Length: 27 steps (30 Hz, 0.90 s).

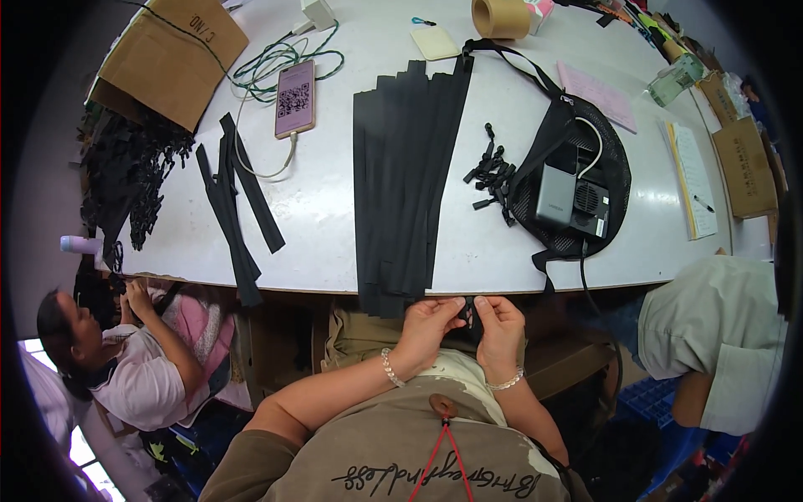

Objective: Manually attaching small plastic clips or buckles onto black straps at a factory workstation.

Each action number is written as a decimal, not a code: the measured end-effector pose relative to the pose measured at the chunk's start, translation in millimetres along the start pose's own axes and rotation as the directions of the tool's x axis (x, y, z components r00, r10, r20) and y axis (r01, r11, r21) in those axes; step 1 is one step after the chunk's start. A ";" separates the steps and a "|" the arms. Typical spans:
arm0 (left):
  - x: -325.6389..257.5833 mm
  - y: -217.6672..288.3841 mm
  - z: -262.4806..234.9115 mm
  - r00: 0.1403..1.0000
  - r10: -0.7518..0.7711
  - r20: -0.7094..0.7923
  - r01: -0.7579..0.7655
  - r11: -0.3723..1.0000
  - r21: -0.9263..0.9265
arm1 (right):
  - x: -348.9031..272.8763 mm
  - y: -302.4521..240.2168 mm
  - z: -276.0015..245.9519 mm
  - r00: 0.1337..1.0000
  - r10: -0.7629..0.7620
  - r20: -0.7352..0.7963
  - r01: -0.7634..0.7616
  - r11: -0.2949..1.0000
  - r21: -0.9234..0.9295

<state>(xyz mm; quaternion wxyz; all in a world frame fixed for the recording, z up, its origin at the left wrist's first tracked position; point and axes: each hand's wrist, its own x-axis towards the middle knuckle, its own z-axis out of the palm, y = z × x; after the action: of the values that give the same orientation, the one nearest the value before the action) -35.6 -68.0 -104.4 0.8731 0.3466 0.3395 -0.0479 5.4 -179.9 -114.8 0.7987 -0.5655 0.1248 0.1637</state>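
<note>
My left hand [428, 325] and my right hand [499, 325] meet just below the table's front edge, both pinching a small black zipper piece [469, 316] between the fingertips. Right above them a stack of long black zipper strips [406, 167] lies across the white table [335, 209] and hangs over its edge. A small heap of black zipper pulls [492, 171] sits to the right of the stack. Each wrist wears a beaded bracelet.
Several loose black strips [238, 201] lie at the left, beside a phone [295, 99] on a cable. A black mesh bag [573, 180] holds grey devices at the right. A cardboard box [171, 54], tape roll [500, 17] and papers [693, 177] ring the table. Other people sit at left [142, 368] and right [711, 335].
</note>
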 end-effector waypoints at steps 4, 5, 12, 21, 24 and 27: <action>1.5 2.8 2.4 0.999 0.025 0.042 -0.025 1.000 -0.003 | -5.0 -5.0 12.1 0.999 -0.031 -0.044 0.033 0.998 0.046; 0.5 4.0 2.6 0.999 0.021 0.040 -0.021 1.000 -0.003 | -5.7 -5.4 10.0 0.999 -0.028 -0.047 0.030 0.999 0.045; -23.6 21.4 7.8 0.990 0.071 0.124 -0.087 0.988 0.129 | -17.3 -21.4 -8.0 0.987 -0.121 0.110 0.131 0.987 -0.095; -38.3 33.1 13.3 0.897 0.323 0.303 -0.375 0.918 0.132 | -27.0 -50.1 2.5 0.863 -0.418 0.283 0.467 0.874 -0.135; -39.0 34.6 14.2 0.873 0.362 0.327 -0.428 0.889 0.160 | -27.5 -53.2 2.8 0.842 -0.451 0.295 0.512 0.841 -0.176; -39.5 35.7 14.6 0.841 0.409 0.355 -0.496 0.844 0.202 | -27.8 -54.3 3.1 0.823 -0.482 0.300 0.543 0.823 -0.166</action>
<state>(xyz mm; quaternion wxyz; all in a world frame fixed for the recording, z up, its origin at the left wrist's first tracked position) -46.3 -56.4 -51.5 0.8405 0.5287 0.1009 0.0615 1.9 -196.9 -56.3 0.7464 -0.6471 -0.1537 0.0238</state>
